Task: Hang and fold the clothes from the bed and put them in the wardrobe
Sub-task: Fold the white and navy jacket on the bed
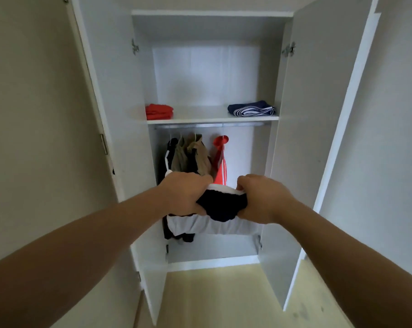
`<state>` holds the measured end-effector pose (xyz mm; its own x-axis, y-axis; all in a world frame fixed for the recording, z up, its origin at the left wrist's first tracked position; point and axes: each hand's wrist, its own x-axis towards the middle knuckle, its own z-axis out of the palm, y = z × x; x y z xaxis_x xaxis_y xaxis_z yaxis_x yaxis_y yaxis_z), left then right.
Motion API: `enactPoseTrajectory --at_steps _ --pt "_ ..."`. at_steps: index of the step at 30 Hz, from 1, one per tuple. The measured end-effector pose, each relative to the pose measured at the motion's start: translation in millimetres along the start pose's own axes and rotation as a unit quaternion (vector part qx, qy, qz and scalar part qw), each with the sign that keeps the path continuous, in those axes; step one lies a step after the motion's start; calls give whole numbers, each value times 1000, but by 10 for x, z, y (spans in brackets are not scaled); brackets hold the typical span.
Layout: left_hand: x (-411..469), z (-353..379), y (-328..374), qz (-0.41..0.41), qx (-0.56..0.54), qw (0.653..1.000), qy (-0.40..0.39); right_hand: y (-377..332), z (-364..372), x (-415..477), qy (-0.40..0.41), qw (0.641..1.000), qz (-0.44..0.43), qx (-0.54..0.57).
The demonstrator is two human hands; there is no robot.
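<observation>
I stand before the open white wardrobe (pixel 280 91). My left hand (pixel 183 192) and my right hand (pixel 264 198) both grip a folded black and white garment (pixel 224 207), held at chest height in front of the hanging space. A shelf (pixel 212 119) above carries a folded red garment (pixel 159 111) at its left and a folded navy garment with white stripes (pixel 251 108) at its right. Beneath the shelf runs a rail (pixel 209 125) with dark and khaki clothes (pixel 188 155) and a red garment (pixel 220 159) on hangers.
Both wardrobe doors stand open, the left door (pixel 110 114) and the right door (pixel 318 138) flanking my arms. The middle of the shelf between the two folded piles is bare. Pale floor (pixel 224 299) lies below the wardrobe base.
</observation>
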<state>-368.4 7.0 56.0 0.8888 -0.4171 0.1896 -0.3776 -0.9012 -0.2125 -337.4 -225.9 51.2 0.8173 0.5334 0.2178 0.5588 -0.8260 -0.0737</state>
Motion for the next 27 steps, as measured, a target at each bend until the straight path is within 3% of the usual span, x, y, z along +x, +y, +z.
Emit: enactPoseTrajectory --at_steps 12,19,27 --pt "2216 84 -2075 -112 152 971 145 807 -201 3196 168 967 -91 -170" --pt "3243 20 -3384 -136 162 956 204 1012 -295 5078 235 955 -102 -152" --pt "3945 155 -4393 -165 383 887 198 1147 -21 7194 257 954 -153 -8"
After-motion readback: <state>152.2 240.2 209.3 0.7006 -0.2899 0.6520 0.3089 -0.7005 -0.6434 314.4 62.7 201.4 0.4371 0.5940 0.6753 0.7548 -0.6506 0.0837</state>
